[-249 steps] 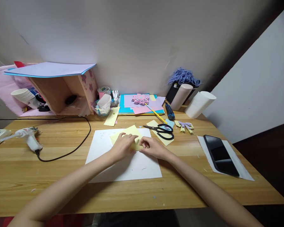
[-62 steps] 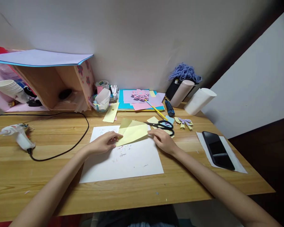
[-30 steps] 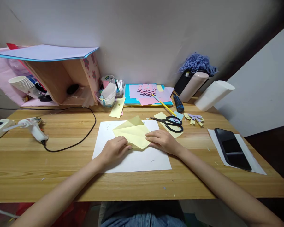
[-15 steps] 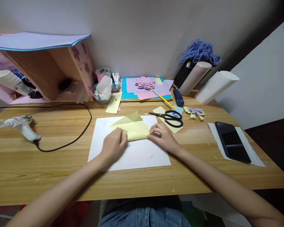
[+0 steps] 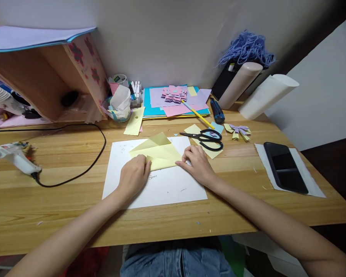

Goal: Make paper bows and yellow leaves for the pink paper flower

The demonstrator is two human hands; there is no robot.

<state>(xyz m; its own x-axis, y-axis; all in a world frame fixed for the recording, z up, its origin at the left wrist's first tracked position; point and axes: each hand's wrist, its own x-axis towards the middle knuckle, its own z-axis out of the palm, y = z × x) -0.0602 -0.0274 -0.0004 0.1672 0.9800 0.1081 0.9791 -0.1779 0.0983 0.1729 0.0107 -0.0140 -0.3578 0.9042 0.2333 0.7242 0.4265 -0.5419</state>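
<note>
The near edge of the yellow paper (image 5: 165,156) is no longer bowing as it was a second ago; it is running nearly straight now, so the fold seems to be settling into a crease. The paper is lying on the far half of the white sheet (image 5: 167,190), its peak poking past that sheet's far edge. The left hand (image 5: 134,173) is curling over the paper's left end, holding it down. The right hand (image 5: 200,165) is keeping thumb and fingers narrow at the right near corner; whether they're pinching, I cannot tell.
</note>
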